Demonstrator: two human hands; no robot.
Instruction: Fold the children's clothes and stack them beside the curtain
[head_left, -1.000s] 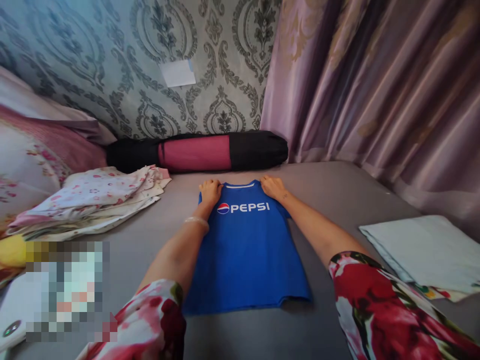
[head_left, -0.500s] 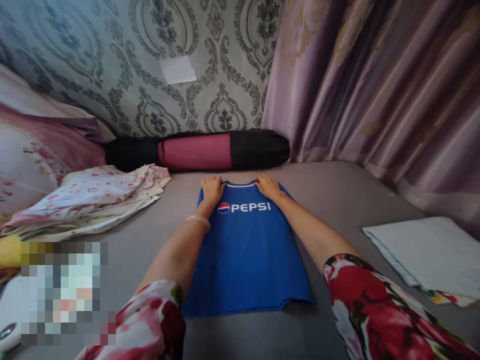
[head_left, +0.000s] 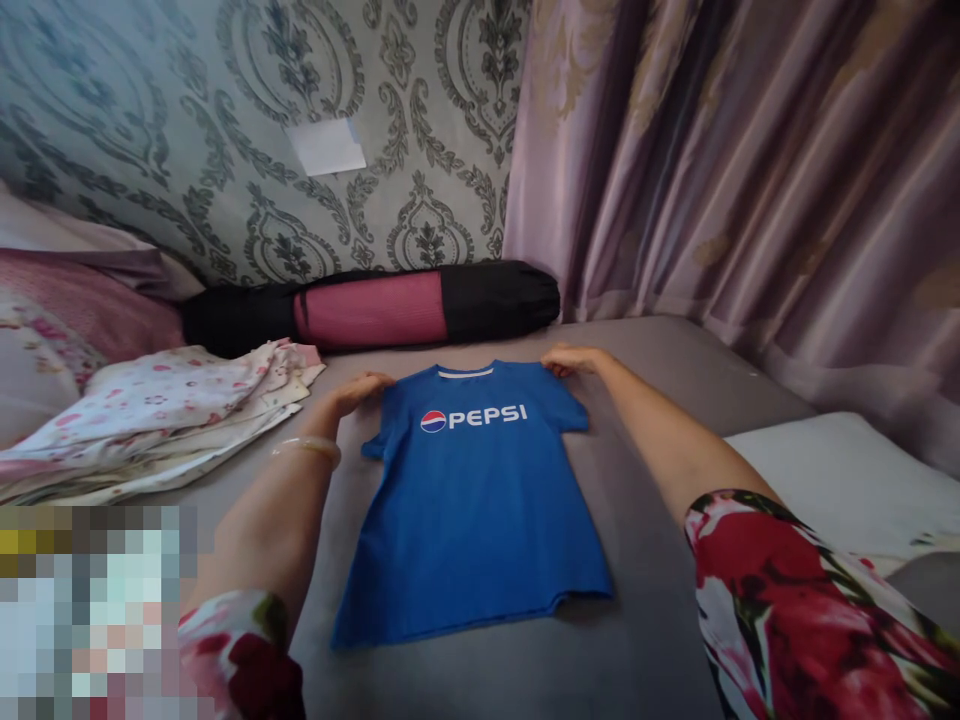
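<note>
A small blue T-shirt (head_left: 472, 500) with a white PEPSI logo lies flat, front up, on the grey bed sheet (head_left: 652, 640). Its collar points away from me and both short sleeves are spread out. My left hand (head_left: 358, 390) rests at the shirt's left shoulder, fingers stretched toward the fabric. My right hand (head_left: 570, 358) touches the right shoulder edge, fingers extended. A pale bangle sits on my left wrist. Both forearms reach forward along the shirt's sides, out of floral sleeves.
A black and pink rolled bag (head_left: 375, 305) lies against the patterned wall. A pile of floral clothes (head_left: 157, 415) sits at the left, with pillows (head_left: 82, 310) behind it. A pale folded cloth (head_left: 832, 470) lies at the right, under purple curtains (head_left: 750, 170).
My hands moved apart from the collar to the shoulders' outer edges, and the sleeves now lie spread out. The view shifted slightly to the right.
</note>
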